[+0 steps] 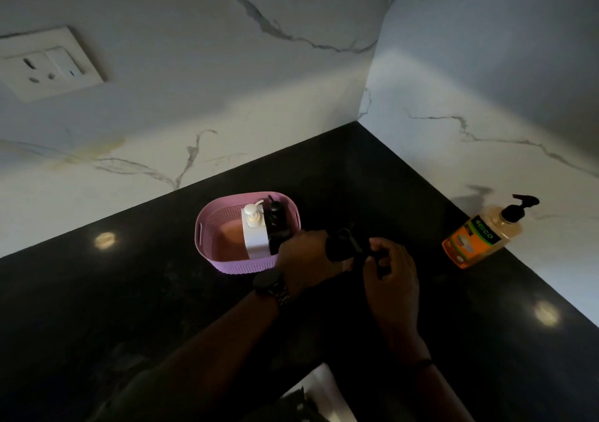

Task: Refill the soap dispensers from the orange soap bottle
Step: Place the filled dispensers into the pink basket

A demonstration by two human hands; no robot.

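Both hands meet over the dark counter (129, 292): the left hand (304, 256) wraps a black dispenser (337, 248), and the right hand (389, 269) pinches its pump top. The orange soap bottle (479, 240) stands well apart to the right by the wall; a white dispenser (256, 233) sits in the pink basket (207, 227).

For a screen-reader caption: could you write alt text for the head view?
Two hands, left hand and right hand, hold a black dispenser over a dark counter. A pink basket sits left, the orange soap bottle right.
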